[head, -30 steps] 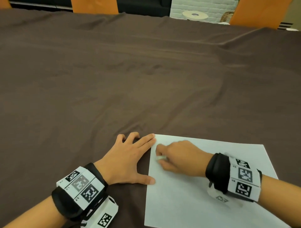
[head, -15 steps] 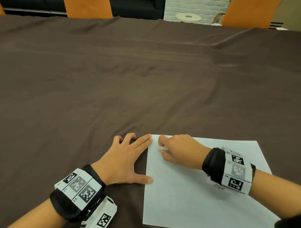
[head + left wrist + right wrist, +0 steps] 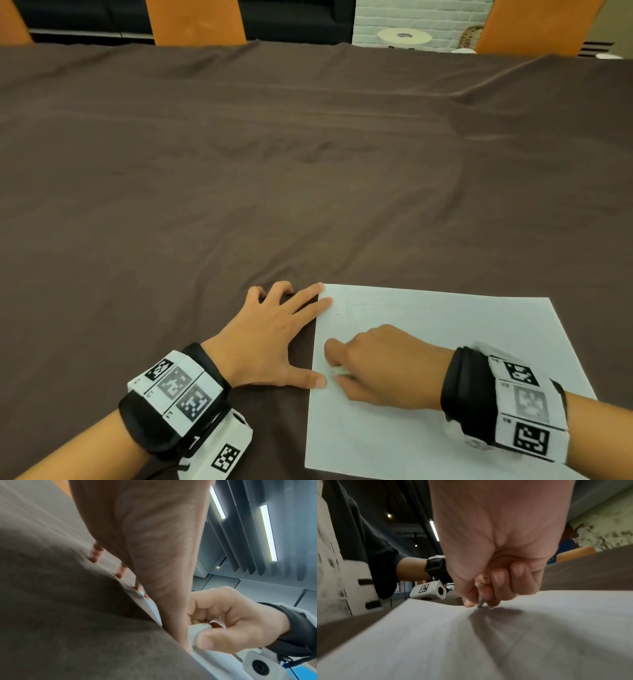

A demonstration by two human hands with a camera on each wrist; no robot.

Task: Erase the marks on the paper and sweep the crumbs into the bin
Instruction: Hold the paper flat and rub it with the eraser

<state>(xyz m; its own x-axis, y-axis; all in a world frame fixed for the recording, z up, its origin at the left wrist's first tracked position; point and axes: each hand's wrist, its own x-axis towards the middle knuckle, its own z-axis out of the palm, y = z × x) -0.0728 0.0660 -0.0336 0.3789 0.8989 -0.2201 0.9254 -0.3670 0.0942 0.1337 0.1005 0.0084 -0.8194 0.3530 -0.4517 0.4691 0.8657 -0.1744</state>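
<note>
At the lower left of the head view we see the left hand (image 3: 270, 342) spread flat on the brown tablecloth (image 3: 239, 171), fingers straight, its fingertips and thumb touching the left edge of the paper (image 3: 445, 325). The white sheet lies in the lower right of that frame. On it, near its left edge, the right hand (image 3: 383, 366) pinches a small pale eraser (image 3: 199, 627) between thumb and curled fingers, its tip pressed to the paper.

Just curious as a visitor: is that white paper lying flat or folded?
Flat and unfolded. The paper lies spread on the brown cloth, all visible edges down; the left hand presses its left edge.
</note>
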